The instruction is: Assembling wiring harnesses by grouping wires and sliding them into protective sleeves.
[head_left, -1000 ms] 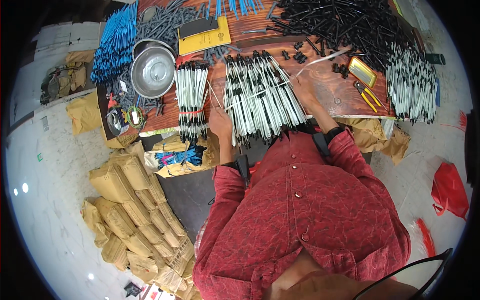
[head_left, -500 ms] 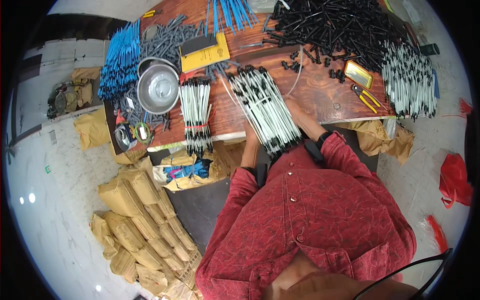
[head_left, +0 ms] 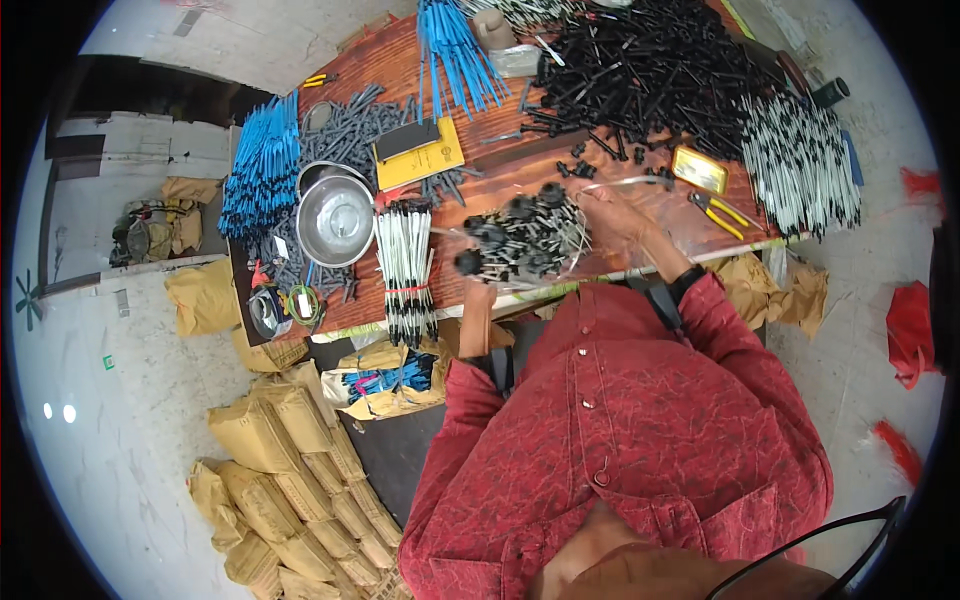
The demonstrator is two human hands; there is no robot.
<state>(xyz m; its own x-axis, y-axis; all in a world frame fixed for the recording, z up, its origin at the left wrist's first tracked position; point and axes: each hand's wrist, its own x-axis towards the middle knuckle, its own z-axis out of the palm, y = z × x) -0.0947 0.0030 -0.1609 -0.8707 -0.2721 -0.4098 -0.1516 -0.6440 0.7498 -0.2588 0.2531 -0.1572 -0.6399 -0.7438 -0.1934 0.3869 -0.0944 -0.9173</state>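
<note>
A thick bundle of thin pale rods with black ends (head_left: pixel 525 238) is tipped up over the table's front edge, its black ends toward me and slightly blurred. My left hand (head_left: pixel 479 296) grips it from below at the left, with most of the fingers hidden. Against its right side my right hand (head_left: pixel 612 218) is closed, fingertips on the bundle. A narrow pale strap (head_left: pixel 632 181) sticks out past the right hand. Left of the bundle lies a similar rod bundle (head_left: pixel 406 265), tied with a red band and overhanging the edge.
On the wooden table (head_left: pixel 350 312) are a metal bowl (head_left: pixel 336 222), blue rods (head_left: pixel 262 165), grey plugs (head_left: pixel 350 130), a yellow notebook (head_left: pixel 425 160), a black parts heap (head_left: pixel 640 75), yellow-handled pliers (head_left: pixel 718 214) and loose pale rods (head_left: pixel 800 165). Brown paper packs (head_left: pixel 290 460) are stacked on the floor.
The held bundle has been tilted from lying lengthwise toward me to showing its black ends. Both hands moved with it, the left leftward and down. The whole view has shifted slightly.
</note>
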